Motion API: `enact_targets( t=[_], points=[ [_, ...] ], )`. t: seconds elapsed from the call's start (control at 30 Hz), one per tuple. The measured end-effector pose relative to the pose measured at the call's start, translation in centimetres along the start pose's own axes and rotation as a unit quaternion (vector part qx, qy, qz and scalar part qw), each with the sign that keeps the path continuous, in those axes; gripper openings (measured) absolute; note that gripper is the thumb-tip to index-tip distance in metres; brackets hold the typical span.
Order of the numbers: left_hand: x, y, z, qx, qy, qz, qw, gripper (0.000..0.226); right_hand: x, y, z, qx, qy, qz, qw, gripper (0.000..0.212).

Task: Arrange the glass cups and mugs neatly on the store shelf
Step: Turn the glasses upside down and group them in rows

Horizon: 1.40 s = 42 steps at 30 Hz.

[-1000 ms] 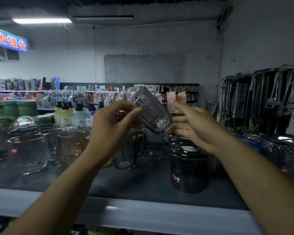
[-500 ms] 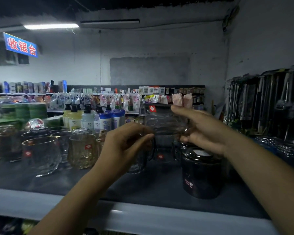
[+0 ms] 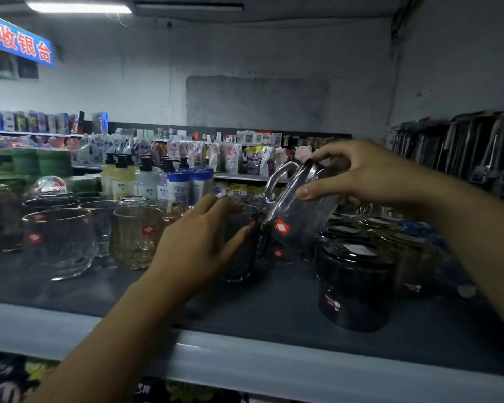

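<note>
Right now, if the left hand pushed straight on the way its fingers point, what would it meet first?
The left hand already rests against the clear glass mug standing on the shelf. Beyond it, probably the tilted mug in the right hand; depth is unclear.

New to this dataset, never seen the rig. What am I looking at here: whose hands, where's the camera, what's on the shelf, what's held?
There is no robot: a person works with bare hands, and the one camera sits on their head, looking forward and down.

The right hand holds a clear glass mug tilted in the air, handle pointing up and left. The left hand wraps another glass mug standing on the dark store shelf.

Also on the shelf: a rounded glass cup and a ribbed amber glass to the left, and dark lidded jars to the right. Pump bottles stand behind.
</note>
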<state>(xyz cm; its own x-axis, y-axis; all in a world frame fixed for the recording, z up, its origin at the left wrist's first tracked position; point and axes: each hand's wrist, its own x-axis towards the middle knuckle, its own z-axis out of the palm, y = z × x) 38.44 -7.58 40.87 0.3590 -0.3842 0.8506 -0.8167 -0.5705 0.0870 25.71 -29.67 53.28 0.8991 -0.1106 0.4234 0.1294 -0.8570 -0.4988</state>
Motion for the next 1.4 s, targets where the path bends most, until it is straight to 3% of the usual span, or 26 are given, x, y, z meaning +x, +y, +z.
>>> enact_targets(
  t=[0.33,0.67,0.83,1.0,1.17,1.27,1.4],
  points=[
    [0.1,0.0,0.4,-0.059,0.003,0.026,0.998,0.036,1.9,-0.9,2.1,-0.159,-0.042,0.022,0.986,0.083],
    [-0.2,0.3,0.3,-0.051,0.034,0.014,0.998,0.026,2.7,-1.0,5.4,-0.24,-0.123,0.038,0.962,0.071],
    [-0.3,0.3,0.3,-0.038,0.02,0.002,0.999,0.036,2.1,-0.7,5.6,-0.251,-0.118,0.044,0.96,0.077],
    [-0.1,0.2,0.4,-0.035,0.019,0.007,0.999,0.025,1.3,-0.3,6.0,-0.264,-0.092,0.043,0.959,0.078],
    [0.4,0.2,-0.1,-0.039,-0.028,0.015,0.999,0.024,1.0,0.1,6.5,-0.256,-0.08,0.046,0.962,0.082],
    [1.6,0.0,-0.9,-0.017,-0.103,0.019,0.994,0.035,0.8,0.4,6.9,-0.251,-0.068,0.045,0.965,0.084],
    [3.2,0.3,-2.1,-0.035,-0.207,0.025,0.977,0.027,0.3,0.7,7.1,-0.235,-0.057,0.044,0.969,0.088]
  ],
)
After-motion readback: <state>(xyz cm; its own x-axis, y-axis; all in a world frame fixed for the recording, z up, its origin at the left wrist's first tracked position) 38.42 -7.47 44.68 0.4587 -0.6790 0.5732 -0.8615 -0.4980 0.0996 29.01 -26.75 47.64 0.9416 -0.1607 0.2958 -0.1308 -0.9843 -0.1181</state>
